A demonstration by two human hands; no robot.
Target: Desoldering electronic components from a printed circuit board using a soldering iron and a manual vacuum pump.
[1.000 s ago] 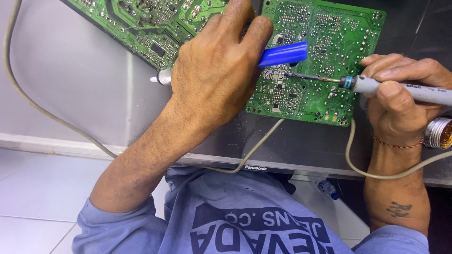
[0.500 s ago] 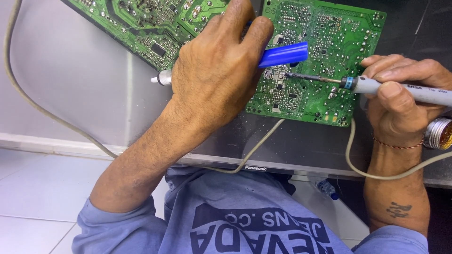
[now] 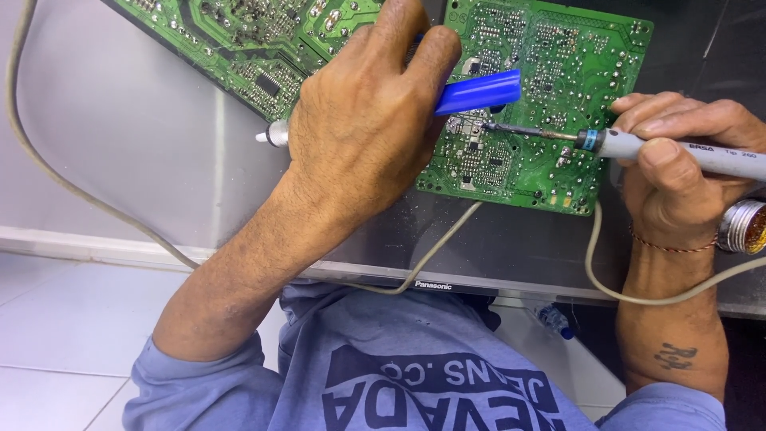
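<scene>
A green circuit board lies solder side up on a dark flat panel. My left hand is closed around a blue desoldering pump. Its blue end points at the board's lower left area, and its white end sticks out on the other side of my fist. My right hand grips a grey soldering iron like a pen. The iron's thin metal tip touches the board just below the pump's blue end.
A second green board lies at the top left. Grey cables loop across the panel's front edge. A round metal tin sits by my right wrist. Below the panel are white floor tiles and a small bottle with a blue cap.
</scene>
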